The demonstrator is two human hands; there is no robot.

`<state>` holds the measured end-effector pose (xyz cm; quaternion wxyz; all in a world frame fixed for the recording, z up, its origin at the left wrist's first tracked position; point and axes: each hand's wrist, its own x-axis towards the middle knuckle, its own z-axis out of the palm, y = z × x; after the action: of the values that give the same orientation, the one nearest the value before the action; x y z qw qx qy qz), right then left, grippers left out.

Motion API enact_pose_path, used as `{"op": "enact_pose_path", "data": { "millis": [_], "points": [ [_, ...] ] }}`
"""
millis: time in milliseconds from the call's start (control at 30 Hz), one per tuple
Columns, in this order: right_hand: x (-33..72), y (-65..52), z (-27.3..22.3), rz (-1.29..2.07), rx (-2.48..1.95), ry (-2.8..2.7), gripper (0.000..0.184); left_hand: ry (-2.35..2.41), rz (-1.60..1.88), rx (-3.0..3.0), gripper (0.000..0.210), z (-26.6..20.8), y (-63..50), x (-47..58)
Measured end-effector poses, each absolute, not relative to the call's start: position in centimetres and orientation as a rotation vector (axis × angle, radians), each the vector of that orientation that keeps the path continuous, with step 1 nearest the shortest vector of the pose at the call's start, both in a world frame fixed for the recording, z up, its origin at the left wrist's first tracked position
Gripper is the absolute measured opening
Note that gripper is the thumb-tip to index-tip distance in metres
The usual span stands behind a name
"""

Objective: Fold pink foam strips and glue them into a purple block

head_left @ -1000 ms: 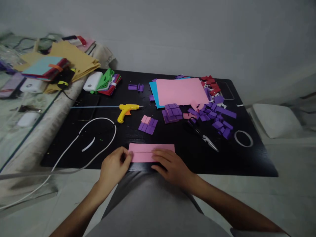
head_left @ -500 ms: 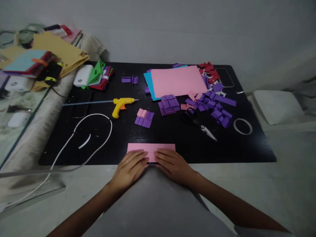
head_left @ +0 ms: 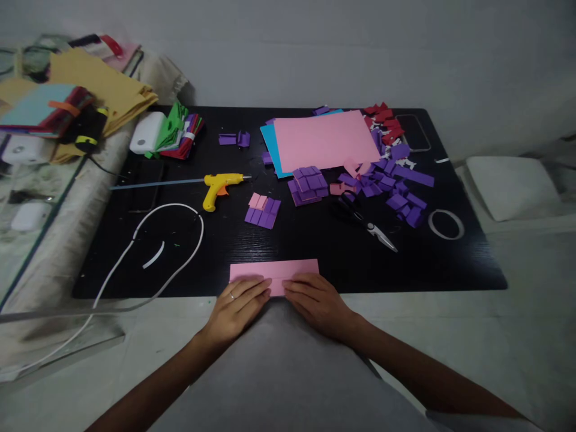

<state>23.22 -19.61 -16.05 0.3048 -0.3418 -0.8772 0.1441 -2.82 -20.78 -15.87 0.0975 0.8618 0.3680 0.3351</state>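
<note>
A folded pink sheet of paper point(head_left: 273, 270) lies crosswise at the table's front edge, with a fold line running along it. My left hand point(head_left: 238, 303) is on its left part, fingers together on top and a ring on one finger. From the right, my right hand point(head_left: 315, 300) rests on the same paper with its fingers close together. Both thumbs are hidden, and the fingertips of the two hands are a short way apart.
Beyond the paper are a yellow glue gun point(head_left: 220, 187), a purple and pink woven paper square point(head_left: 263, 210), black-handled scissors point(head_left: 366, 225) and a tape ring point(head_left: 446, 224). Larger pink sheets point(head_left: 326, 141) lie among purple paper pieces point(head_left: 396, 186). A white cable point(head_left: 202, 225) loops at left.
The view has shifted slightly. My hands stay on the pink paper, which now lies a little tilted, and a bit more of it shows between my fingertips.
</note>
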Motion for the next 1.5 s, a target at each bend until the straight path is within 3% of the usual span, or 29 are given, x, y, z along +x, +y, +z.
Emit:
{"op": "enact_pose_path", "data": {
  "millis": [133, 433, 633, 1067, 1300, 1500],
  "points": [
    [22.8, -19.6, -15.7, 0.368, -0.905, -2.316, 0.021, 1.103, 0.925, 2.557, 0.039, -16.4, -21.1, -3.0],
    [22.1, -19.6, -15.0, 0.277, -0.857, -2.413, 0.023, 1.124, 0.874, 2.623, 0.018, -15.7, -20.8, -2.4],
    [23.6, -20.2, -15.1, 0.358, -1.063, -2.283, 0.018, 1.149, 0.859, 2.619, 0.020, -15.7, -21.0, -2.4],
    [27.6, -20.8, -14.6, 0.173, -1.286, -2.072, 0.015, 1.171, 0.868, 2.640, 0.011, -14.8, -20.8, -1.9],
    [24.1, -18.7, -14.4, 0.238, -1.054, -2.148, 0.019, 1.184, 0.675, 2.655, 0.014, -13.5, -19.3, -2.6],
    [21.6, -18.6, -15.1, 0.299, -1.055, -2.406, 0.038, 1.265, 0.655, 2.692, 0.017, -13.3, -18.3, -2.8]
  ]
}}
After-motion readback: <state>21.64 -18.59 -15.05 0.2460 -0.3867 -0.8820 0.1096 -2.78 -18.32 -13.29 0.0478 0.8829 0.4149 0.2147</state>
